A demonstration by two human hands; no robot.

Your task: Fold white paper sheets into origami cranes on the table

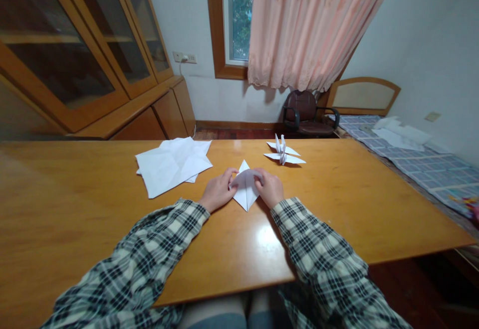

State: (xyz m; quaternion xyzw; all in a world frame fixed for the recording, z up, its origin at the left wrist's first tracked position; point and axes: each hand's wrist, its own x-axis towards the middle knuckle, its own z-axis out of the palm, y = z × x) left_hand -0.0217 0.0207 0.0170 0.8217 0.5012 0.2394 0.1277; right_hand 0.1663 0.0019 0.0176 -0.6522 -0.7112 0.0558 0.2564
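Note:
A small folded white paper (246, 189) lies on the table between my hands, one point toward me and another pointing away. A crease runs down its middle, and its upper flap is lifted and curved. My left hand (220, 189) has its fingers closed on the paper's left edge. On the opposite edge, my right hand (269, 187) pinches the paper with thumb and fingers. Beyond my right hand stand folded paper cranes (283, 155) with spread wings. Creased white paper sheets (174, 162) lie in a loose pile past my left hand.
The wooden table (224, 259) has its near edge just before my lap. A glass-doored cabinet (93, 70) stands at the left. Behind the table are a brown armchair (302, 112) and a pink curtain (299, 30). A bed (404, 154) runs along the right.

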